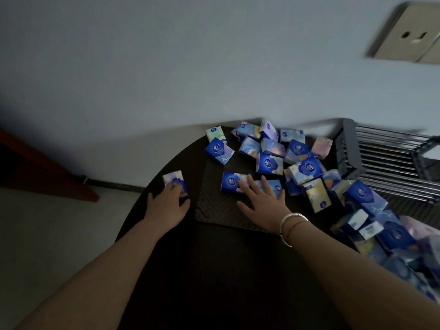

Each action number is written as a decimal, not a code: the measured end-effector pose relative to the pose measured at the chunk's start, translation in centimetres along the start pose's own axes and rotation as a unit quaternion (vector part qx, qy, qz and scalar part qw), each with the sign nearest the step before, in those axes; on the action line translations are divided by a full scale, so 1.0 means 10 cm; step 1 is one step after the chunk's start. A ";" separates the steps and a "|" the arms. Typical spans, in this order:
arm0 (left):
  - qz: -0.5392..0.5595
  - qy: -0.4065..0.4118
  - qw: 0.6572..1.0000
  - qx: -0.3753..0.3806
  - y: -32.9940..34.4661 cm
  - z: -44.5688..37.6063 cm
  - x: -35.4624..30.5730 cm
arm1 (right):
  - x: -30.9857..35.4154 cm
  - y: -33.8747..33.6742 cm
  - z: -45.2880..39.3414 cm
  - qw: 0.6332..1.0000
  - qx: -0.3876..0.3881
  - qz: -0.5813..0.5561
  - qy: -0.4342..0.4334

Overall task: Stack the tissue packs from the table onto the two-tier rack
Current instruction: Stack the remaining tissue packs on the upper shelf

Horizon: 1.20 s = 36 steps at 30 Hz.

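Several blue and pastel tissue packs lie scattered over the far and right part of a dark round table. My left hand rests on a single pack near the table's left edge, fingers over its near end. My right hand lies with straight spread fingers on a long blue pack near the middle. A grey two-tier rack with metal bars stands at the right, behind the pile. More packs heap at the right edge.
A dark textured mat lies on the table under my right hand. A pale wall with a socket plate rises behind. A dark red wooden piece leans at the left, above the light floor.
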<state>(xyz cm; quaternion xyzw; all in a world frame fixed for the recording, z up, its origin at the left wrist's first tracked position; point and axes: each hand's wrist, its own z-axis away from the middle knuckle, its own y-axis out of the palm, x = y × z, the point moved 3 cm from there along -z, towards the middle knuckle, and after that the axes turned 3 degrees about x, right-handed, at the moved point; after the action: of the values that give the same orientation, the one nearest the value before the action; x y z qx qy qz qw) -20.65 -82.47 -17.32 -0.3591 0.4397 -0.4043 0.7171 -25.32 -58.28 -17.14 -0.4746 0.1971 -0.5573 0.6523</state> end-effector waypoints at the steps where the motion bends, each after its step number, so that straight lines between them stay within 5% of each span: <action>1: 0.001 0.009 1.000 -0.015 0.00 0.07 -0.04 | 0.01 0.02 0.05 1.000 0.006 0.002 -0.009; 12: 0.135 -0.083 0.980 -0.123 0.29 0.44 -0.05 | 0.11 0.21 0.53 0.992 0.045 -0.017 -0.119; 15: 0.209 -0.084 0.966 -0.128 0.20 0.42 -0.10 | 0.12 0.16 0.53 0.983 0.021 -0.151 -0.103; 19: 0.299 -0.061 0.945 -0.115 0.11 0.41 -0.28 | 0.09 0.07 0.54 0.906 -0.067 -0.412 -0.067; 25: 0.342 0.044 0.937 -0.059 0.24 0.49 -0.64 | -0.06 0.11 0.51 0.889 -0.113 -0.445 -0.010; 28: 0.212 0.098 0.972 -0.007 0.44 0.51 -0.85 | -0.12 0.10 0.49 0.922 -0.143 -0.360 -0.005; 32: -0.035 0.101 0.994 0.019 0.56 0.39 -0.93 | -0.19 0.12 0.46 0.987 -0.061 -0.143 -0.033; 36: -0.020 0.117 0.993 -0.024 0.53 0.32 -0.98 | -0.22 0.09 0.44 0.991 -0.133 0.019 -0.011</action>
<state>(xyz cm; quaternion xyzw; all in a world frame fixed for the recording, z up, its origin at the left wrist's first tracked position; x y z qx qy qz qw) -19.13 -70.98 -17.48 -0.3347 0.5232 -0.4472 0.6436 -22.05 -54.59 -16.39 -0.5591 0.2718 -0.5083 0.5960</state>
